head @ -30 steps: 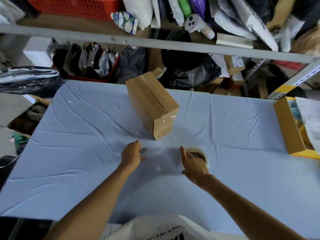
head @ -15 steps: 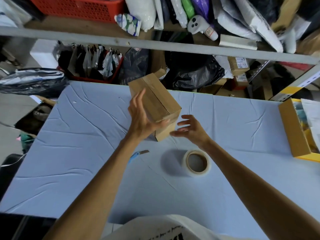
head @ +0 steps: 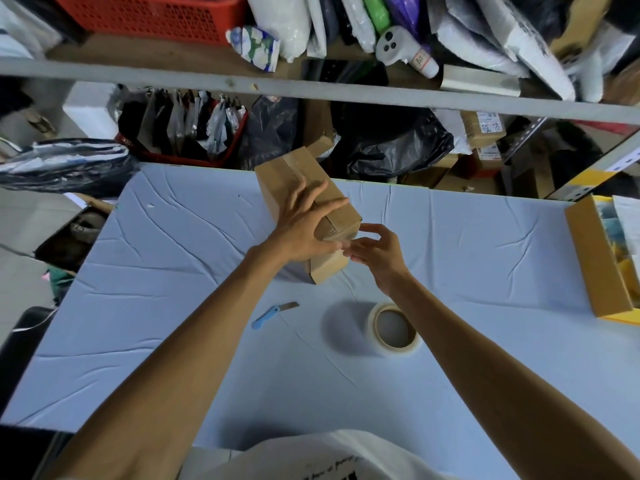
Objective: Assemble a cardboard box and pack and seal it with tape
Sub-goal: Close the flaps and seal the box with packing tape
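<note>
Evidently far along: cardboard box [head: 304,188] closed, glossy tape down its top seam; only end pressing seems left.
Box: plain brown, oblong, near the tabletop's [head: 485,254] far edge.
Left hand [head: 304,230]: fingers spread, flat on the box top.
Right hand [head: 377,252]: open, fingertips at the near end.
Idle: clear tape roll [head: 393,329], blue cutter [head: 273,311] toward the near edge.

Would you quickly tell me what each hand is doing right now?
Left hand: open, fingers spread, pressed flat on the closed brown cardboard box.
Right hand: open, holding nothing, fingertips at the box's near end.
</note>
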Available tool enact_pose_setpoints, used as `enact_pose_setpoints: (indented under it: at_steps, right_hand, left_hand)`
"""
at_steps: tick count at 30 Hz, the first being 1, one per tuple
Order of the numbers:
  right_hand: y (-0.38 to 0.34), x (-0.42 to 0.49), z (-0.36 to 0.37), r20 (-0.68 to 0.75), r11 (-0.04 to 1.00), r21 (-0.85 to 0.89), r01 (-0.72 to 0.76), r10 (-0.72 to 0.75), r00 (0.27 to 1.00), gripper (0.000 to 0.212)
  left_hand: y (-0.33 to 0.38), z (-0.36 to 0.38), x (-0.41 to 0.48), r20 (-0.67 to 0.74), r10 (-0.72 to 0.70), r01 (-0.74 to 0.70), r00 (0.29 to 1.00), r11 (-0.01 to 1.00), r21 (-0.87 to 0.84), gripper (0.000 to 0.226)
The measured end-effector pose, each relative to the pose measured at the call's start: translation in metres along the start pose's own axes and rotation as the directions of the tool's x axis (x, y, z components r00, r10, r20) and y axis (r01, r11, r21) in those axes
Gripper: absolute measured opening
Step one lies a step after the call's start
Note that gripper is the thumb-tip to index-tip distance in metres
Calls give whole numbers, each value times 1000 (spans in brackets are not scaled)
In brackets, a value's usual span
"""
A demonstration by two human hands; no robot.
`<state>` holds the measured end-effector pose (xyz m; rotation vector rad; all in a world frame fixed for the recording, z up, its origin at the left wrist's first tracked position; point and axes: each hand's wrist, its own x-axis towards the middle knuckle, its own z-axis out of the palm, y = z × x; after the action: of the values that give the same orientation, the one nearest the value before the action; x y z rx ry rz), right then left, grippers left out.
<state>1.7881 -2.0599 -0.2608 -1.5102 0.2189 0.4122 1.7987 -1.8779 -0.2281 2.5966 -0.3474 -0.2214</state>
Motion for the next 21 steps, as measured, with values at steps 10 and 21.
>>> enact_pose_setpoints:
  at_steps: [10,21]
  right_hand:
    - [2,6,15,-167,753,-633,181,-361,918,63]
    - [-44,6,7,554,-133,-816,562,-456,697,34]
  left_hand:
    - [2,15,-1,-119,12,4,993,991,137,83]
    - [5,18,-7,-231,-54,39,971,997,-69,110]
